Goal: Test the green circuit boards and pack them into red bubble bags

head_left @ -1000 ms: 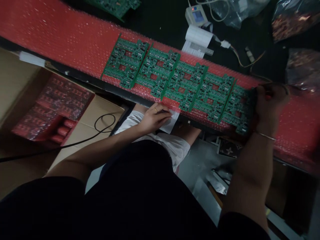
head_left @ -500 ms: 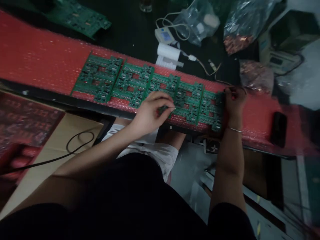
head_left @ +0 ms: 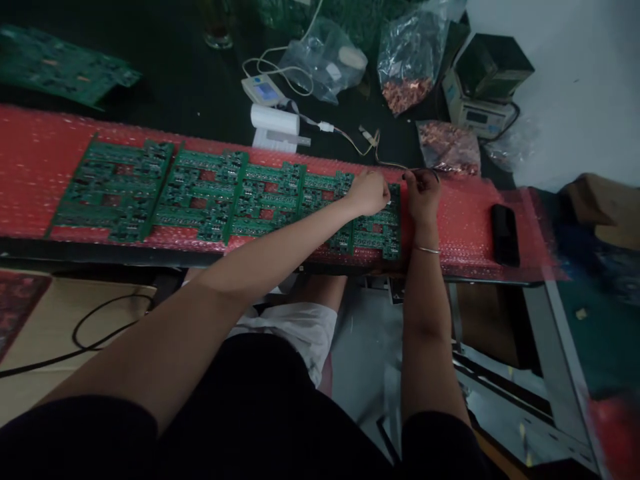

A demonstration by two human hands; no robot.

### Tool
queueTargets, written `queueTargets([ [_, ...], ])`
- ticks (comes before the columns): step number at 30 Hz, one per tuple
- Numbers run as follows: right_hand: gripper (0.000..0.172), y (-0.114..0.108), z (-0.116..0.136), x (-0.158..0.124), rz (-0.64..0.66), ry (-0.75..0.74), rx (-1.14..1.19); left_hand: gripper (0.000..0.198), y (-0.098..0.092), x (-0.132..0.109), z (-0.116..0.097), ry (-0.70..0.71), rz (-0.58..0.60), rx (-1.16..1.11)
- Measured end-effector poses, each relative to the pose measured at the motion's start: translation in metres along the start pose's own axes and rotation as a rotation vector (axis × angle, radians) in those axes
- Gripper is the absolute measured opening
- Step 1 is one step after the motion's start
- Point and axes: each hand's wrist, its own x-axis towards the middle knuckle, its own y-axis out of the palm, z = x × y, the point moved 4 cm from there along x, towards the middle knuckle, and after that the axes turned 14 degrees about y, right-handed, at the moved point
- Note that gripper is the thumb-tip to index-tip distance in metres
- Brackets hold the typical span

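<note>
Several green circuit boards (head_left: 197, 193) lie side by side in a row on red bubble wrap (head_left: 460, 220). My left hand (head_left: 369, 193) reaches across to the rightmost circuit board (head_left: 377, 233), its fingers pinched together above the upper part. Something small and pale shows at its fingertips, too small to name. Just beyond that board's right edge is my right hand (head_left: 424, 195), with a bracelet at the wrist. Its fingers are curled together, and what they hold, if anything, is hidden.
A black phone (head_left: 505, 235) lies on the wrap at right. Behind stand bags of copper-coloured parts (head_left: 407, 93), a boxy device with a display (head_left: 475, 117), a paper roll (head_left: 275, 121), a small cabled meter (head_left: 263, 90) and a glass (head_left: 219, 37). More boards (head_left: 65, 67) lie back left.
My left hand has moved right, from over the middle boards to the rightmost one, close to my right hand. My right hand stays by the row's right end. The whole view has shifted.
</note>
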Motion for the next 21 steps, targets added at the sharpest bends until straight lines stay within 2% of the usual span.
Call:
queueTargets([
  [3, 0.035, 0.001, -0.003, 0.001, 0.024, -0.001, 0.026, 0.020, 0.004, -0.002, -0.003, -0.100, 0.014, 0.085],
  [8, 0.038, 0.001, -0.006, 0.002, 0.015, -0.011, 0.019, 0.020, 0.007, -0.002, -0.009, -0.160, 0.021, 0.142],
  [18, 0.036, 0.001, -0.006, 0.000, 0.004, -0.023, -0.079, 0.008, 0.020, -0.001, -0.003, -0.074, -0.111, 0.209],
  [21, 0.038, 0.003, -0.009, 0.001, -0.004, -0.021, -0.052, 0.027, 0.015, -0.009, -0.004, -0.017, -0.065, 0.219],
])
